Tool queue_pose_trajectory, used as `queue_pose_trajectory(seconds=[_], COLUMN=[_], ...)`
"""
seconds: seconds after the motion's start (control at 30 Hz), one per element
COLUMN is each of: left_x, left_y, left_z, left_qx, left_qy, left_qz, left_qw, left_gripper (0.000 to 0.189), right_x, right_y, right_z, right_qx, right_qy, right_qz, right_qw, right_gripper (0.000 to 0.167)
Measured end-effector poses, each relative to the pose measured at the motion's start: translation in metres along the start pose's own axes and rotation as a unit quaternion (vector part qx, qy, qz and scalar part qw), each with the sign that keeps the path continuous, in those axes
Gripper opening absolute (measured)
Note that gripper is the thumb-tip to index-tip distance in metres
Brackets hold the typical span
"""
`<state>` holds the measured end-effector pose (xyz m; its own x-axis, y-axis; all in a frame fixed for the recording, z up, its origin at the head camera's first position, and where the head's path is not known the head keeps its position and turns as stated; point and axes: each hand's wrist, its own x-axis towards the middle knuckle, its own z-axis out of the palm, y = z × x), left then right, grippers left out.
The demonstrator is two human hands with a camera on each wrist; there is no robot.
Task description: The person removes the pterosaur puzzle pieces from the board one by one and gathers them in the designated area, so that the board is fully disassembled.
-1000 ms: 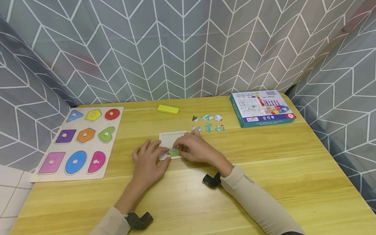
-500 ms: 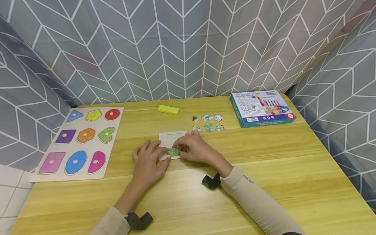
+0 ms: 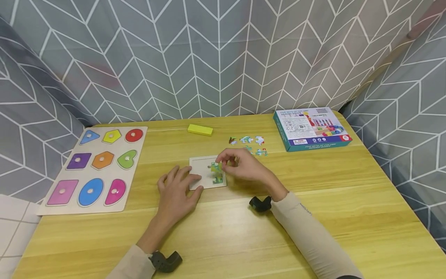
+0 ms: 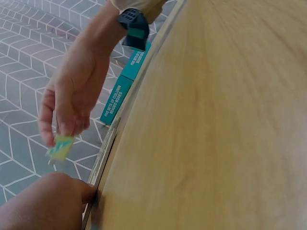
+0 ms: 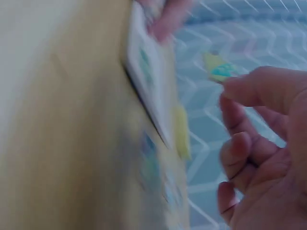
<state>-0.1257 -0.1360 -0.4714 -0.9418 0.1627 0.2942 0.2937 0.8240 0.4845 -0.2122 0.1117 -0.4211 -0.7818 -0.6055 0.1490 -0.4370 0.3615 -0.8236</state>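
My right hand pinches a yellow-green jigsaw puzzle piece between thumb and fingertips, raised over a small pale wooden puzzle tray. The right wrist view, though blurred, shows this same piece at the tips of thumb and index finger. Another green puzzle piece lies in the tray's near right corner. On the tray's left side rests my left hand, fingers spread, with the index finger reaching over the frame and the thumb at the near edge.
Several loose puzzle pieces lie behind the right hand, some partly hidden by it. A yellow block is at the table's back. A shape board with knobbed pieces lies left. A boxed bead set stands back right.
My right hand has lifted the yellow-green piece from the tray and moved up and right, uncovering the green piece in the corner. The left hand has stayed in place.
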Motion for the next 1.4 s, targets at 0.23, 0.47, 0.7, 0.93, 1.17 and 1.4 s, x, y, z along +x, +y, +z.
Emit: queue_pose_trajectory(seconds=[0.23,0.47,0.7,0.93,1.17,1.4], left_x=[-0.001,-0.001,-0.001,-0.001,-0.001,-0.001], left_y=[0.000,-0.001,-0.001,0.000,0.000,0.000], left_z=[-0.001,-0.001,-0.001,0.000,0.000,0.000], left_qx=[-0.003,-0.003,-0.002,-0.002,-0.004,-0.001], left_qy=[-0.002,0.002,0.002,0.001,0.000,-0.003], left_qz=[-0.004,-0.002,0.000,0.002,0.001,-0.001], left_qw=[1.0000,1.0000,1.0000,1.0000,1.0000,1.0000], left_gripper=[0.024,0.025,0.025,0.026,0.025,0.025], right_x=[-0.013,-0.026,-0.029,-0.029,-0.030,-0.028], right_y=[0.010,0.019,0.028,0.030,0.029,0.028], right_z=[-0.047,-0.075,-0.081,-0.080,-0.077,-0.073], right_qx=[-0.062,-0.039,-0.087,-0.152,-0.173,-0.171], right_qy=[-0.008,-0.070,-0.106,-0.092,-0.079,-0.077], right_qz=[0.056,0.136,0.162,0.178,0.169,0.162], right_qw=[0.9965,0.9874,0.9773,0.9678,0.9670,0.9689], right_gripper=[0.018,0.018,0.018,0.019,0.018,0.024])
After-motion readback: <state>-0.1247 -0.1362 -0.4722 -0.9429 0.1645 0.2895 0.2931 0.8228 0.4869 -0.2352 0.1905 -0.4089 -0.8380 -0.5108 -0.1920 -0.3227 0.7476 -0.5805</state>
